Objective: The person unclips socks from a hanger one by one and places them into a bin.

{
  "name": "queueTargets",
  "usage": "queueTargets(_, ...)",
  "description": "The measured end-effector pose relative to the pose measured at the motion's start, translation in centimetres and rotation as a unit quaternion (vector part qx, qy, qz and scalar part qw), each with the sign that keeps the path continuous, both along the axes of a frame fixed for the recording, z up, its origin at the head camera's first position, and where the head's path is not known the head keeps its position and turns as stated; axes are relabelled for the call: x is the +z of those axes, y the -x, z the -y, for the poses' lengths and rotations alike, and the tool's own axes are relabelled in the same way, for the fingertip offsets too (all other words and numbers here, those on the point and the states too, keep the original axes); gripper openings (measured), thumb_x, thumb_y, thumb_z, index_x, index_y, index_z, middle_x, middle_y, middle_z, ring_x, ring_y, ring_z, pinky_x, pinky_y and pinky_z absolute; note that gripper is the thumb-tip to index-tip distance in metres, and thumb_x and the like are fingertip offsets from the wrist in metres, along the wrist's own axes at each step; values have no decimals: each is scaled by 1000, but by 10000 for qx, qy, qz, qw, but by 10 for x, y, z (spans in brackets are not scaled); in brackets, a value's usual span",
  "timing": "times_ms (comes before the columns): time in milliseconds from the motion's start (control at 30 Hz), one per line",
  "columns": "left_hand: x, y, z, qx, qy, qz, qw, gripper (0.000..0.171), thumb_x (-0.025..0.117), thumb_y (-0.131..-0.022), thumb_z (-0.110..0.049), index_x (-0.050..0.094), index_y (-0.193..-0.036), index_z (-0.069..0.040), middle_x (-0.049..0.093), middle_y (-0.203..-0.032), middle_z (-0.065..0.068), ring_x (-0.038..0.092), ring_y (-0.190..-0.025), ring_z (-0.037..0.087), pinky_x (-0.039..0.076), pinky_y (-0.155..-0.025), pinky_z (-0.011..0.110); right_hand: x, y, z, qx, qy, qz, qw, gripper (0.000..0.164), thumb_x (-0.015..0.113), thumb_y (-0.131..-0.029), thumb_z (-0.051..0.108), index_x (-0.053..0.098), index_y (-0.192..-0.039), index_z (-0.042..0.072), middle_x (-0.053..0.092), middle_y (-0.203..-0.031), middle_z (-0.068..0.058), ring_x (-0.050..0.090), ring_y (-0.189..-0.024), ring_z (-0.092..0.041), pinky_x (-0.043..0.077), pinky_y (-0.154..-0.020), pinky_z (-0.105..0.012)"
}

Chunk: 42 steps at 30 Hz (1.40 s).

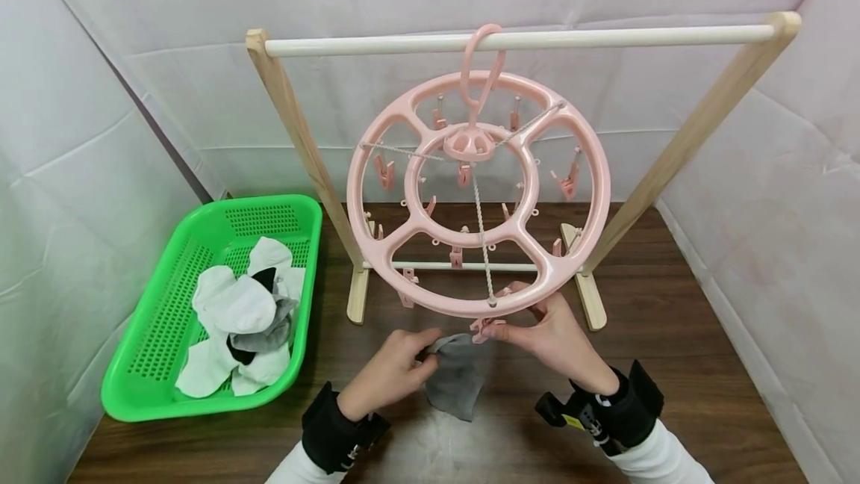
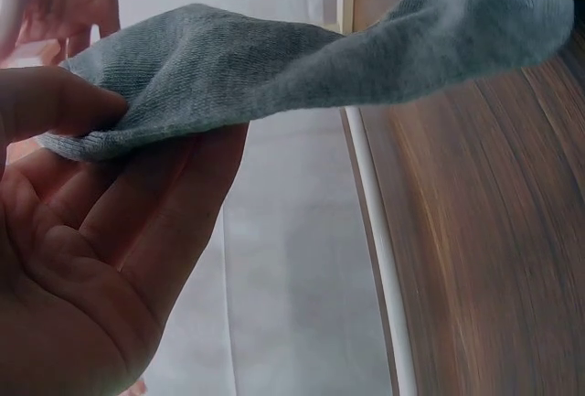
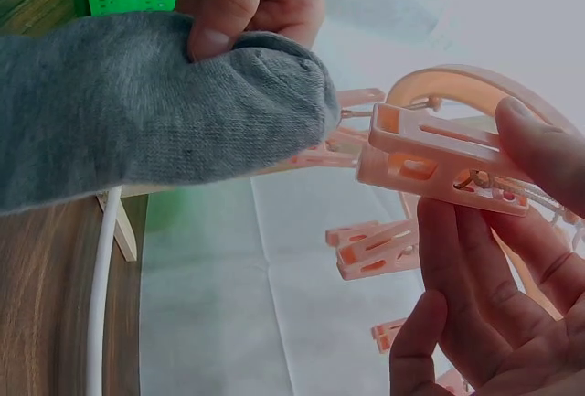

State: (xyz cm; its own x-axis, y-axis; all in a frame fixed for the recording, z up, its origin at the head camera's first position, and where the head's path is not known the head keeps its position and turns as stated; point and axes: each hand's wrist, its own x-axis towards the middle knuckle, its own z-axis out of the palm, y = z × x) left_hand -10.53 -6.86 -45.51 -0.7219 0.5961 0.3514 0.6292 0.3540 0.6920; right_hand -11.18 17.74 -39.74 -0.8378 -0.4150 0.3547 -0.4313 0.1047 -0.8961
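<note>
A grey sock [image 1: 457,379] hangs from my left hand [image 1: 393,368], which pinches its edge between thumb and fingers. Its other end dangles free over the table. My right hand [image 1: 558,334] holds a pink clothespin [image 3: 439,154] by its handle end, thumb on one side and fingers on the other. That clothespin is at the near rim of the round pink drying hanger [image 1: 356,200]. In the right wrist view, the held edge of the sock lies right beside the clothespin's mouth; whether they touch I cannot tell.
The hanger hooks over a white rod [image 1: 618,37] on a wooden stand [image 1: 699,125]. Several more clothespins, such as one pink clip [image 1: 385,170], dangle from its rings. To the left, a green basket [image 1: 144,305] holds white, grey and black socks [image 1: 235,305].
</note>
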Motion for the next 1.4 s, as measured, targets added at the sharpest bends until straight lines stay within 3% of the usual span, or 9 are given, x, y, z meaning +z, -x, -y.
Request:
queueTargets(200,-1,0,18,306,3,-124,9995,17,56,-83,8,60,-88,-8,41,-62,-10,36,-52,-1,31,-49,15,-1,-1,1,-98,-86,74,9999,26,77,-81,0,70,-104,8,72,-94,-2,63,-99,-20,43,-93,-30)
queueTargets(433,8,2,44,770,-168,-381,9962,23,56,-83,11,53,-79,-12,35,-62,-12,34,-52,0,31,-48,19,-3,-1,2,-13,-204,106,9997,22,75,-84,2,70,-103,12,72,-91,-1,65,-95,-20,45,-91,-34)
queueTargets(700,28,1,83,1638,18,-1008,9813,24,57,-80,15,59,-85,-9,37,-61,-13,30,-50,-1,28,-48,19,-7,0,3,-69,-226,114,9997,21,74,-84,1,70,-101,12,72,-91,-1,66,-92,-20,46,-88,-32)
queueTargets(933,41,0,121,1970,176,-796,9770,24,55,-86,15,62,-91,-7,47,-67,-9,32,-50,3,28,-48,23,-8,0,1,-6,-214,154,9997,20,72,-86,2,69,-103,12,72,-92,-4,66,-92,-23,47,-88,-35)
queueTargets(1100,44,5,144,2002,472,-652,9764,23,53,-88,14,55,-84,-9,35,-63,-10,26,-51,1,26,-51,24,-9,1,1,2,-162,209,9997,22,73,-85,2,68,-104,12,72,-93,-4,65,-95,-22,46,-90,-34)
queueTargets(1400,45,10,181,2384,1202,-485,9625,22,52,-92,10,62,-110,2,54,-69,0,29,-47,2,28,-50,26,-9,0,1,77,-79,244,9996,21,73,-86,2,67,-103,12,72,-92,-5,66,-91,-24,46,-87,-36)
